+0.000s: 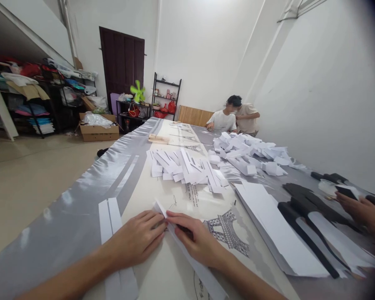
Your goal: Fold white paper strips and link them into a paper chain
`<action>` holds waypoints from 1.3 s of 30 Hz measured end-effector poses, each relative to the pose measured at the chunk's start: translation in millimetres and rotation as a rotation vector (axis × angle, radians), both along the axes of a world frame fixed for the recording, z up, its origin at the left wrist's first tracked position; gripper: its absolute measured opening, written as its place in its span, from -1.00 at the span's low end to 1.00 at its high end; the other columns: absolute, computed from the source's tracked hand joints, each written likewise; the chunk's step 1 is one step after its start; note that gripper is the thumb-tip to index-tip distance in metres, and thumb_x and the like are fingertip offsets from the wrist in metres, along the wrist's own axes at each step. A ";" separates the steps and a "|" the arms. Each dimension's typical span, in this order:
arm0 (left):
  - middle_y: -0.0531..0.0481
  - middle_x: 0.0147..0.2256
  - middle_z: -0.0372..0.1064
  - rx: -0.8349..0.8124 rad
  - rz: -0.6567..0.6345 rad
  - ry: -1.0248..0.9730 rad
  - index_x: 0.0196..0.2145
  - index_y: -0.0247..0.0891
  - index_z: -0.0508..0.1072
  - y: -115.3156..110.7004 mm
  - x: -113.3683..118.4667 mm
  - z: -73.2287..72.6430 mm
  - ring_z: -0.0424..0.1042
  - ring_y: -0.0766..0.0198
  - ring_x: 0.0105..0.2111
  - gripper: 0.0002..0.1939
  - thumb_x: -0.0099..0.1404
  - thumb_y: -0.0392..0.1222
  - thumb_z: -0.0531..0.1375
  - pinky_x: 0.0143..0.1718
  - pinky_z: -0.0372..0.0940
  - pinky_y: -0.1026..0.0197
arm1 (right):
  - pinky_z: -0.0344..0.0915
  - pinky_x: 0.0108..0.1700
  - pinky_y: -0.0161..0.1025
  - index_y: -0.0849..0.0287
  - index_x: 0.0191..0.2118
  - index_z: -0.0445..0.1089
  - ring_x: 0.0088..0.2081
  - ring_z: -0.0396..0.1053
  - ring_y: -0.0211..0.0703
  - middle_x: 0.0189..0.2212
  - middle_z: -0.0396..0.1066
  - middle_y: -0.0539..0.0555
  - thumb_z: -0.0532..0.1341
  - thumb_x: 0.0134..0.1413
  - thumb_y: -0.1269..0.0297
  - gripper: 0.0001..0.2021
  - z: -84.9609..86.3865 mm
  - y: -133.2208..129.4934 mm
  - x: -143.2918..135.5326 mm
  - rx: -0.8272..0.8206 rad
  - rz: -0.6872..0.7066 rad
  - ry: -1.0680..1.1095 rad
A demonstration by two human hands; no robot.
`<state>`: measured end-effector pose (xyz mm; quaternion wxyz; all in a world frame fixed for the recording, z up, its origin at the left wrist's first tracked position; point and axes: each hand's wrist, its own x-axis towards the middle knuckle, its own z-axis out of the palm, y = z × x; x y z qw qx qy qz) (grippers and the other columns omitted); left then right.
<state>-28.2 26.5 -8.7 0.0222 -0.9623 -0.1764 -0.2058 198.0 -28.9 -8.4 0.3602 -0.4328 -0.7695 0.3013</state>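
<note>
A long, narrow white paper strip point(187, 258) runs slantwise over the printed table cover, its far end raised in a fold between my two hands. The fingers of my left hand point(143, 235) are closed on the strip near that far end. My right hand point(195, 237) pinches the same strip just beside it, thumb and forefinger together. Under and beyond my left wrist lie flat white strips point(105, 214) with a narrow gap between them. An Eiffel Tower print point(228, 233) shows on the cover right of my right hand.
Ahead lies a heap of folded white strips point(187, 166); behind it are more folded paper pieces point(253, 152). To the right are stacked white sheets point(268, 225), black rolls point(312, 237) and another person's hand point(365, 212) with a phone. Two people sit at the far end.
</note>
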 end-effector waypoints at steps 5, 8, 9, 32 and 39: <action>-0.12 -0.17 0.46 0.038 0.016 0.002 -0.12 -0.28 0.47 -0.8 0.4 -3.3 0.45 0.08 -0.13 -0.76 0.49 -0.26 0.01 -0.08 0.40 0.00 | 0.11 0.38 -0.03 0.09 0.34 0.20 0.34 0.14 -0.10 0.34 0.18 0.10 0.06 0.33 0.44 -0.50 -3.9 -5.1 -4.9 0.057 0.001 -0.157; -0.09 -0.16 0.49 0.019 -0.008 -0.059 -0.10 -0.26 0.48 0.9 -1.6 -2.8 0.47 0.13 -0.13 -0.73 0.50 -0.26 -0.01 -0.07 0.41 0.07 | 0.10 0.39 -0.01 0.15 0.39 0.09 0.37 0.07 -0.09 0.38 0.10 0.14 0.04 0.32 0.46 -0.45 -7.7 -6.8 -7.6 0.122 -0.007 -0.236; -0.08 -0.17 0.50 0.012 -0.011 -0.079 -0.09 -0.25 0.49 1.9 -2.4 -2.6 0.48 0.15 -0.15 -0.72 0.50 -0.26 -0.02 -0.08 0.41 0.10 | 0.10 0.39 0.00 0.17 0.39 0.08 0.38 0.06 -0.08 0.38 0.09 0.16 0.03 0.31 0.48 -0.44 -8.6 -7.1 -8.5 0.153 -0.007 -0.261; -0.13 -0.19 0.48 0.097 0.075 -0.004 -0.09 -0.30 0.47 0.5 -2.7 -9.6 0.41 0.09 -0.18 -0.75 0.48 -0.29 0.00 -0.13 0.32 0.02 | 0.26 0.30 0.13 0.19 0.40 0.08 0.32 0.18 0.05 0.34 0.16 0.23 0.00 0.34 0.49 -0.46 -19.8 -6.4 -15.3 0.346 -0.059 -0.418; -0.16 -0.21 0.48 0.108 0.130 -0.099 -0.09 -0.32 0.47 -1.1 -0.9 -7.2 0.44 0.08 -0.18 -0.73 0.47 -0.32 -0.02 -0.16 0.38 0.02 | 0.25 0.31 0.15 0.23 0.38 0.12 0.33 0.16 0.07 0.32 0.19 0.24 -0.03 0.34 0.50 -0.47 -21.4 -5.9 -18.1 0.364 -0.065 -0.461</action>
